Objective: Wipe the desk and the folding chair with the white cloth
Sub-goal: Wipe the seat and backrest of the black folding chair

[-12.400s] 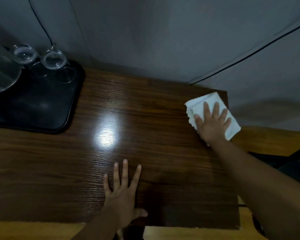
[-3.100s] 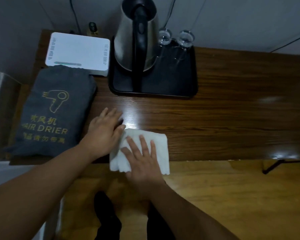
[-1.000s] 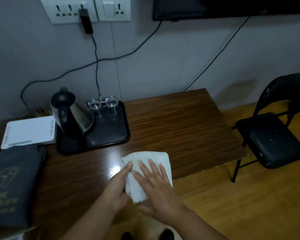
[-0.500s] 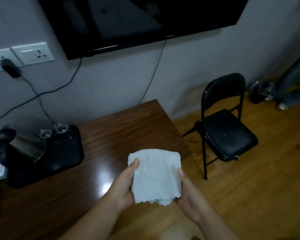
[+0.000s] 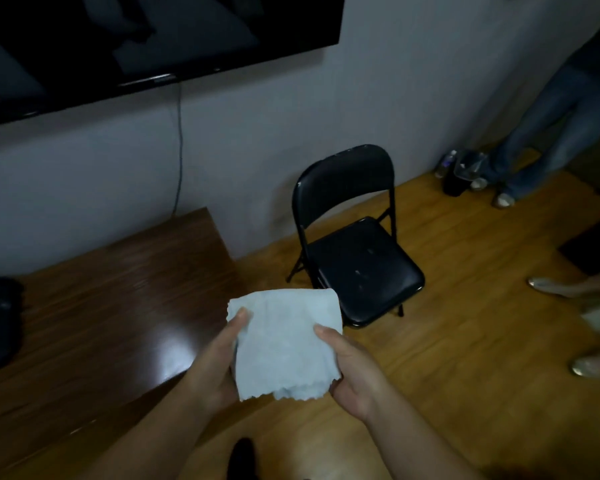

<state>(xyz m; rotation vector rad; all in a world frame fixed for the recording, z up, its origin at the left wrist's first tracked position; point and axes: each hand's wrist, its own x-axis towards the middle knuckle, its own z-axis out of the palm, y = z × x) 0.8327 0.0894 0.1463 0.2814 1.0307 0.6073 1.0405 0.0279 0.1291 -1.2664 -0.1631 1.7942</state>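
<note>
Two hands hold the white cloth [image 5: 284, 344] up in the air between them, above the near edge of the table [image 5: 101, 323] and the wooden floor [image 5: 465, 358]. The left hand [image 5: 219, 362] pinches the cloth's left side, thumb on the front face near the upper corner; the right hand [image 5: 354, 368] pinches the right side the same way, thumb over the front and the other fingers hidden behind. Both are closed on the fabric, which touches nothing else.

By its look the cloth is light, soft and limp: it lies folded in several layers, its scalloped lower edge sagging below the palms. It should not slip on skin, and it is not fragile, but it will flop and unfold if taken by one corner. A flat palm pressed on the folded pad, or a pinch through all the layers at one side, seems the surest hold for wiping.

Beyond the cloth and to the right, well apart from it, stands the folding chair [image 5: 357, 258], its black seat open and showing pale smudges. The table stretches to the left, glossy under the light.
</note>
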